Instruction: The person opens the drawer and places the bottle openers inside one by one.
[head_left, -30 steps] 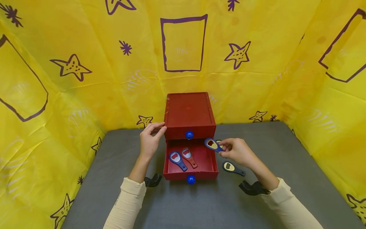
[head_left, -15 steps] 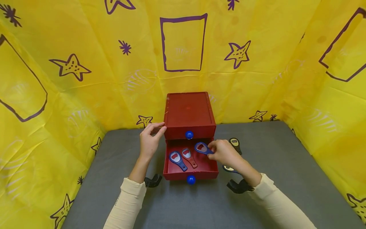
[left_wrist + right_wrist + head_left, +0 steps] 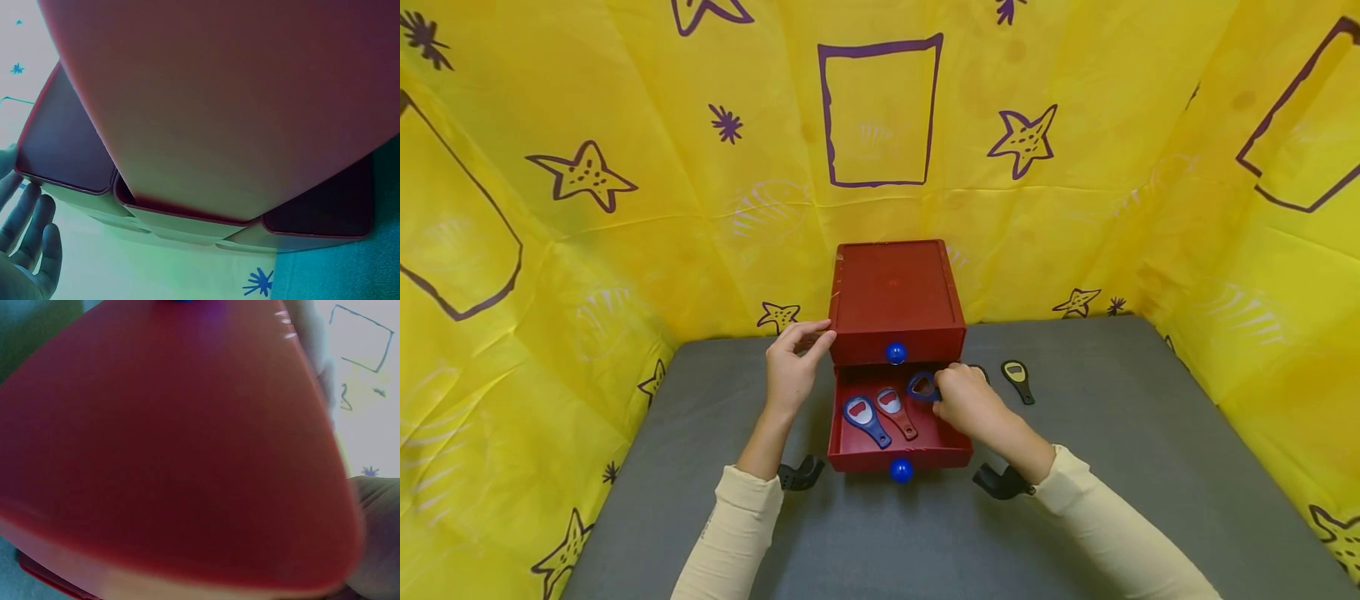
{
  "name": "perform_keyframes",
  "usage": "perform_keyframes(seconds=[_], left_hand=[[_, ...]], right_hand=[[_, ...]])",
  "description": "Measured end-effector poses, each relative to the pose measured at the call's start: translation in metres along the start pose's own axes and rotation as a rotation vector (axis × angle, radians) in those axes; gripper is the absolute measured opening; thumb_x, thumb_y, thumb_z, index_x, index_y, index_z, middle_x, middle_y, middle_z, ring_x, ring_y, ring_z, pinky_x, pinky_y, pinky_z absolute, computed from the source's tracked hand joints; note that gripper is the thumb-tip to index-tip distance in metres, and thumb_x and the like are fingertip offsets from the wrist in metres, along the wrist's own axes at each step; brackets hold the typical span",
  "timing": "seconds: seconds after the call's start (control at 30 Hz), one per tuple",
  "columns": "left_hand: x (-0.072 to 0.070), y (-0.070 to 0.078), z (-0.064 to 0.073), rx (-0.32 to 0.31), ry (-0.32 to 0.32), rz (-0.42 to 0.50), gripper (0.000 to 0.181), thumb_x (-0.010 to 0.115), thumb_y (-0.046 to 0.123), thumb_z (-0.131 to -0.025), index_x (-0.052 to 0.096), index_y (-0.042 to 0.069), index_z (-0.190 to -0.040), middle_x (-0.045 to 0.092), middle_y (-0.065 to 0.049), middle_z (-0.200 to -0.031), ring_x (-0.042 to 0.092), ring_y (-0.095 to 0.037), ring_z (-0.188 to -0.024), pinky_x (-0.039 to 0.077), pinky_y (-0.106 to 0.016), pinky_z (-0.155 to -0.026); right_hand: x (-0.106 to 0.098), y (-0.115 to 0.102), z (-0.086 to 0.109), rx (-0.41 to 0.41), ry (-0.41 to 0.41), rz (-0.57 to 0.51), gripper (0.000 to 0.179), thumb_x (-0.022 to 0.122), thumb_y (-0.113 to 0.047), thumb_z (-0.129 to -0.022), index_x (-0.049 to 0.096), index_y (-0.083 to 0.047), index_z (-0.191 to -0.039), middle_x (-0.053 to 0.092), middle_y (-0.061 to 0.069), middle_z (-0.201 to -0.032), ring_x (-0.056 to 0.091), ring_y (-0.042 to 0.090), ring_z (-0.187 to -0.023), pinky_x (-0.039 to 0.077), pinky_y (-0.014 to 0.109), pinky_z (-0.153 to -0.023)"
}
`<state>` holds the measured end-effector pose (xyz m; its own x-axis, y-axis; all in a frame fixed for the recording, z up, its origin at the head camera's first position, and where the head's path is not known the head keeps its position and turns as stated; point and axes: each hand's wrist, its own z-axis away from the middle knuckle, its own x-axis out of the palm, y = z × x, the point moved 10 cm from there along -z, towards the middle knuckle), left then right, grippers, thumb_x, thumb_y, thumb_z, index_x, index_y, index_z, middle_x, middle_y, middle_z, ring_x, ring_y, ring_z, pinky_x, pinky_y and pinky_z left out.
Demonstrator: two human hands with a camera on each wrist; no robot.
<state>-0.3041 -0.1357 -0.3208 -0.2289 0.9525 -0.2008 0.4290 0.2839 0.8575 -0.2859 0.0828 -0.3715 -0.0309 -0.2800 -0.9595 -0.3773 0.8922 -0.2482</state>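
A red two-drawer box stands at mid-table, its lower drawer pulled out. My left hand touches the box's upper left front corner; the left wrist view shows its fingers loosely extended beside the red side. Over the drawer's right side, my right hand pinches a blue bottle opener, its handle hidden by the fingers. Left of it in the drawer lie a blue bottle opener and a red bottle opener. In the right wrist view the drawer front hides most of the hand.
Right of the box, a black bottle opener with a yellow plate lies on the grey table. Another opener shows partly behind my right hand. Blue knobs sit on both drawers. Yellow patterned cloth walls the back and sides.
My right hand has moved left and carried the blue bottle opener from beside the box into the open drawer. The left hand has stayed at the corner.
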Motion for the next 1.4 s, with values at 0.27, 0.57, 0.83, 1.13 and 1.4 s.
perform_keyframes(seconds=[0.27, 0.57, 0.83, 1.13, 1.4], left_hand=[[0.000, 0.000, 0.000, 0.008, 0.001, -0.015, 0.024, 0.072, 0.007, -0.087, 0.071, -0.006, -0.107, 0.066, -0.024, -0.102, 0.058, 0.000, -0.080, 0.050, -0.017, -0.074], [0.000, 0.000, 0.000, 0.012, 0.005, -0.021, 0.024, 0.072, 0.007, -0.087, 0.071, -0.006, -0.107, 0.066, -0.024, -0.102, 0.057, 0.000, -0.079, 0.050, -0.018, -0.074], [0.001, 0.000, 0.001, 0.004, -0.006, -0.016, 0.025, 0.071, 0.008, -0.088, 0.071, -0.006, -0.108, 0.065, -0.024, -0.102, 0.057, -0.001, -0.079, 0.048, -0.012, -0.073], [0.001, 0.000, 0.001, 0.002, 0.003, -0.017, 0.024, 0.071, 0.007, -0.087, 0.071, -0.007, -0.107, 0.066, -0.024, -0.101, 0.056, 0.001, -0.079, 0.049, -0.015, -0.074], [0.001, 0.000, 0.000, 0.015, 0.016, 0.009, 0.023, 0.071, 0.004, -0.086, 0.070, -0.009, -0.106, 0.065, -0.025, -0.098, 0.057, 0.001, -0.077, 0.048, -0.013, -0.072]], right_hand=[[-0.002, 0.002, 0.001, -0.004, 0.035, -0.056, 0.022, 0.080, -0.019, -0.079, 0.071, 0.001, -0.080, 0.066, 0.011, -0.073, 0.061, 0.024, -0.070, 0.049, 0.037, -0.061], [-0.004, 0.017, 0.008, -0.011, 0.039, -0.277, 0.019, 0.077, -0.012, -0.082, 0.074, 0.003, -0.093, 0.067, 0.010, -0.082, 0.059, 0.016, -0.070, 0.054, 0.027, -0.063], [-0.005, 0.018, 0.010, -0.031, 0.031, -0.312, 0.018, 0.076, -0.011, -0.082, 0.074, 0.003, -0.093, 0.068, 0.009, -0.082, 0.060, 0.014, -0.071, 0.055, 0.028, -0.064], [-0.005, 0.018, 0.011, -0.036, 0.034, -0.318, 0.018, 0.077, -0.010, -0.081, 0.073, 0.003, -0.093, 0.067, 0.009, -0.080, 0.060, 0.014, -0.070, 0.055, 0.027, -0.064], [-0.006, 0.020, 0.014, -0.025, 0.047, -0.345, 0.017, 0.077, -0.011, -0.081, 0.074, 0.001, -0.092, 0.067, 0.006, -0.078, 0.058, 0.012, -0.069, 0.052, 0.024, -0.063]])
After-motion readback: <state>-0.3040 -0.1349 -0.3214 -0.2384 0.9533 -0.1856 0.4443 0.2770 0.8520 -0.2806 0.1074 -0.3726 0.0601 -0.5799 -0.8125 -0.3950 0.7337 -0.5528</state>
